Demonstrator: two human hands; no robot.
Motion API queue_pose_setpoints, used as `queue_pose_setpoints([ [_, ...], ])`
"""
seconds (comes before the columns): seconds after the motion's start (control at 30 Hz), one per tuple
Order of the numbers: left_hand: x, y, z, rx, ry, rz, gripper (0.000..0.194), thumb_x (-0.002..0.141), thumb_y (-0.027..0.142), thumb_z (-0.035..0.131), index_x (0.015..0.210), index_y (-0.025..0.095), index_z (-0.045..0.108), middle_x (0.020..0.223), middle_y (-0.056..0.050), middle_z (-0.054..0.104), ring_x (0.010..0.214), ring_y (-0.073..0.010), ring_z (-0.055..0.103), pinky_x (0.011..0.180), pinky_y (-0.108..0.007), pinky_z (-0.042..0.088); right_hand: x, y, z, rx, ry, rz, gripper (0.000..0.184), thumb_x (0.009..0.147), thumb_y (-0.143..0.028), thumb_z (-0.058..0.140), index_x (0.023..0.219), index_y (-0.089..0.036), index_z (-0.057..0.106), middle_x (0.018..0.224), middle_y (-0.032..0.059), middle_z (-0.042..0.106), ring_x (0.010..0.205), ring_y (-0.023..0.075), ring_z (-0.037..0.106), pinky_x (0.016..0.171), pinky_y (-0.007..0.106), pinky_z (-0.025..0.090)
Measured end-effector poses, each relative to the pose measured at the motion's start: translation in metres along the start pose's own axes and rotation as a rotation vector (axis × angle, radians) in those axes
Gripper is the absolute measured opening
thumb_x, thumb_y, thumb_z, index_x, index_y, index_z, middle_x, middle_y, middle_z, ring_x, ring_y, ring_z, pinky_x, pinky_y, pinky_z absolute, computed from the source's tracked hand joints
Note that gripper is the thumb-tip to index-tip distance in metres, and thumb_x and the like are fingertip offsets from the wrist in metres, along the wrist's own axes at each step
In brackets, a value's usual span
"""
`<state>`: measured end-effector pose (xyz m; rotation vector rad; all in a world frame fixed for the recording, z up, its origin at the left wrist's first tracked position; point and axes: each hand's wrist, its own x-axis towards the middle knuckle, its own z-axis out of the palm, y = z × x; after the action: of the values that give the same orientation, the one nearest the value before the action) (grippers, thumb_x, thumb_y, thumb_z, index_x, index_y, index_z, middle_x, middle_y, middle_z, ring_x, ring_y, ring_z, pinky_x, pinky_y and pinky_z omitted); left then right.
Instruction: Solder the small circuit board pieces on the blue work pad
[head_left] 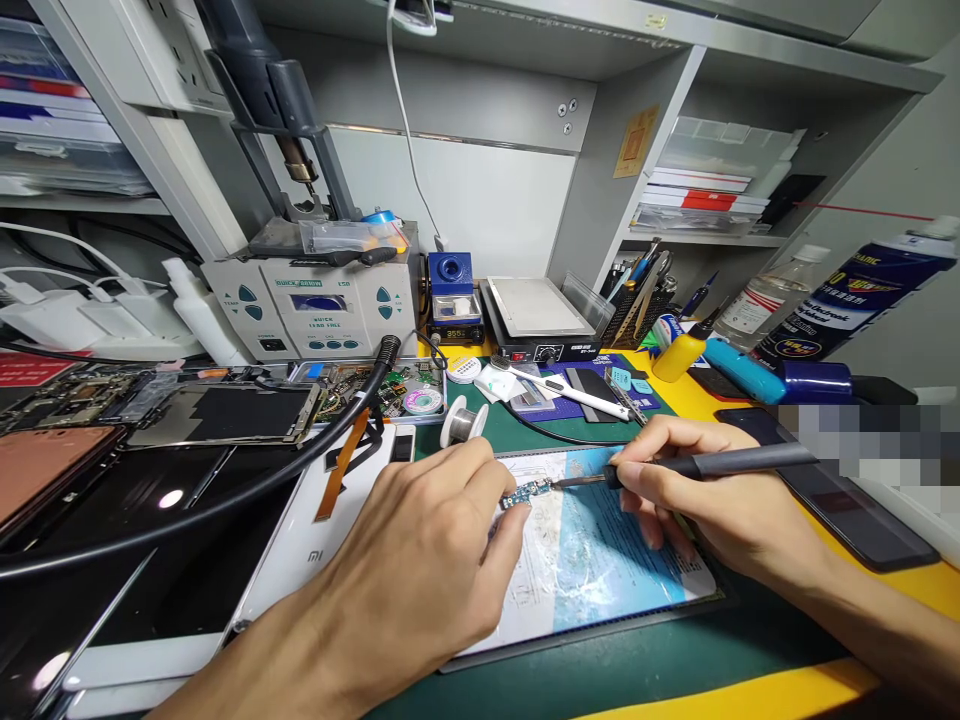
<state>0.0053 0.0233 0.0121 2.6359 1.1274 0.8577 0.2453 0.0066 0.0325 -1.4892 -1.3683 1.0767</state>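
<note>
1. Head view: left hand [442, 530] pinches small circuit board [527, 492] between thumb and fingers, grip narrow, at the board's left end.
2. Right hand [690, 490] holds soldering iron [720, 462] like a pen, fingers closed round it. Tip at the board's right end; can't tell if touching.
3. Board sits above the blue-and-white sheet [615, 570], between both hands; sheet lies on green mat [600, 650].
4. Wire spool [463, 423] just beyond left hand; white phone back [292, 585] to its left.
5. Black hose [225, 518] runs across the left side. Dark phone [847, 500] near right wrist.
6. Yellow bottle [677, 352] behind right hand.
</note>
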Motion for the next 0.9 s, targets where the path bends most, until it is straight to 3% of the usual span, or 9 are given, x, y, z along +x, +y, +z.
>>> queue_pose_setpoints([
  [0.9,-0.0009,-0.0014,-0.0004,0.007,0.019,0.02,0.014,0.091,0.017,0.056,0.084,0.016,0.068,0.075,-0.002,0.058,0.063,-0.0183,0.057,0.057,-0.034,0.041,-0.0016,0.0011,-0.0006,-0.075,-0.007,-0.004,0.024,0.082,-0.039,0.074,0.073,-0.018,0.065,0.055,0.0026,0.065,0.04,0.0116,0.056,0.033,0.017,0.038],
])
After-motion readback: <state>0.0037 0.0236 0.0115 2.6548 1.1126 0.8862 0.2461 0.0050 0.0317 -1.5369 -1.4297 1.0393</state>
